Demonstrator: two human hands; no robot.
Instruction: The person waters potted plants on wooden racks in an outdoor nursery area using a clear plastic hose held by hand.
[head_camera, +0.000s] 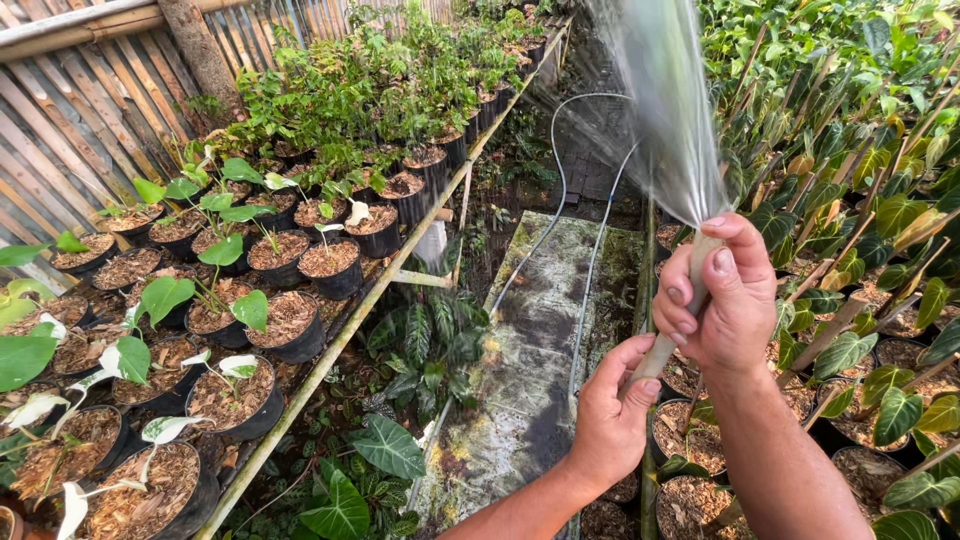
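Nursery aisle — wet concrete path (530, 350) between benches of black pots (290, 325) beside a bamboo wall (70, 110). Right hand (725, 300) grips the hose (680, 320), thumb at its tip fanning the water spray (665, 110) — left hand (610, 415) clasps the hose below.

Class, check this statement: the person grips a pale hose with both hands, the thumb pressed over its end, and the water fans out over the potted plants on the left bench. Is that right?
Not quite. The head view shows the water spray fanning up and ahead, not over the left bench. The rest holds: the left hand and right hand grip the pale hose, thumb over its end.
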